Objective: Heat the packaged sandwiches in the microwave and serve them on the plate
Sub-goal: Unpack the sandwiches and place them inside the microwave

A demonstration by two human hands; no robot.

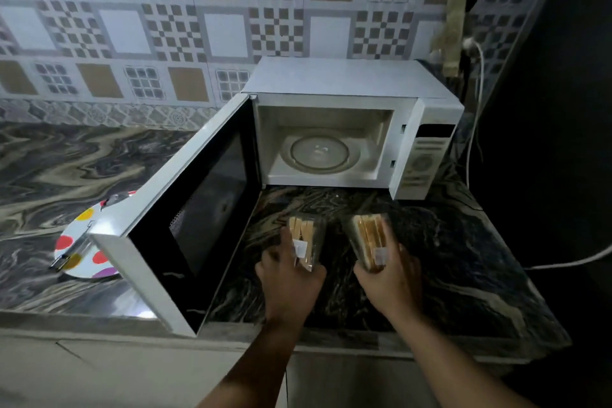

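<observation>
Left hand [291, 278]: fingers curled round a clear-wrapped packaged sandwich with a white label [303, 238], held over the dark marbled stone counter [463, 258], near the front of the oven.
Right hand [390, 272]: gripping a second clear-wrapped sandwich pack, toasted edge showing [369, 238], just right of the first; packs close but apart.
White microwave oven [351, 83]: at far right against the patterned tiled wall [132, 26], cavity bare save a round glass turntable [319, 153].
White door with black window [185, 219]: swung fully open to the left.
White round plate with coloured dots [71, 248]: on counter at left, partly hidden behind the door; a dark item on its near rim, not identifiable.
White cable [477, 103]: trailing down at far right.
</observation>
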